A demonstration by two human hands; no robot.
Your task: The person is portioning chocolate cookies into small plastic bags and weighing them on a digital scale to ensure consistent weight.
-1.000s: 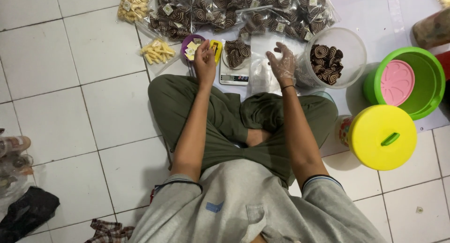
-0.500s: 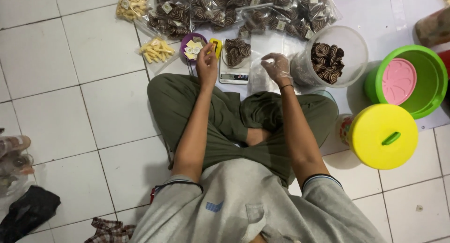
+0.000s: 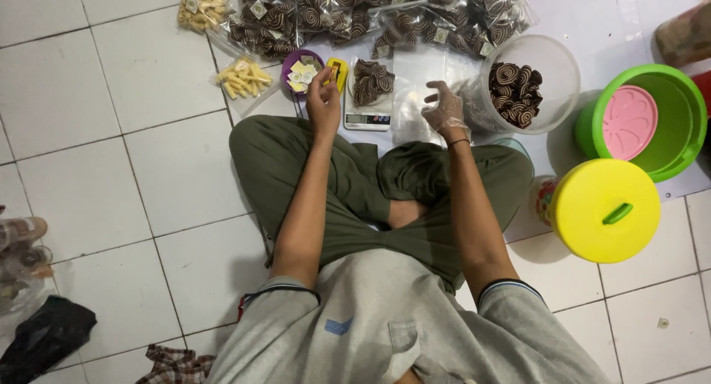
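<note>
Spiral biscuits [image 3: 370, 82], brown and cream, lie heaped on a small digital scale [image 3: 367, 116] on the white tiled floor [image 3: 111, 154], just ahead of the person's crossed legs; behind them runs a row of filled clear bags [image 3: 385, 17], to the right stand a green tub [image 3: 652, 121], a yellow lid [image 3: 603, 210] and a clear jar [image 3: 544, 73] holding more biscuits; a limp clear bag [image 3: 411, 114] lies between scale and jar; a purple dish [image 3: 300, 71] of small labels sits left of the scale. The right hand [image 3: 444, 108], in a thin plastic glove, hovers over the limp bag with fingers spread, holding nothing; the left hand [image 3: 324, 99] is raised beside the dish, fingers pinched, though I cannot tell on what. My worry: the heap sits high on a small pan, so a careless brush from either hand could tip biscuits onto the floor.
</note>
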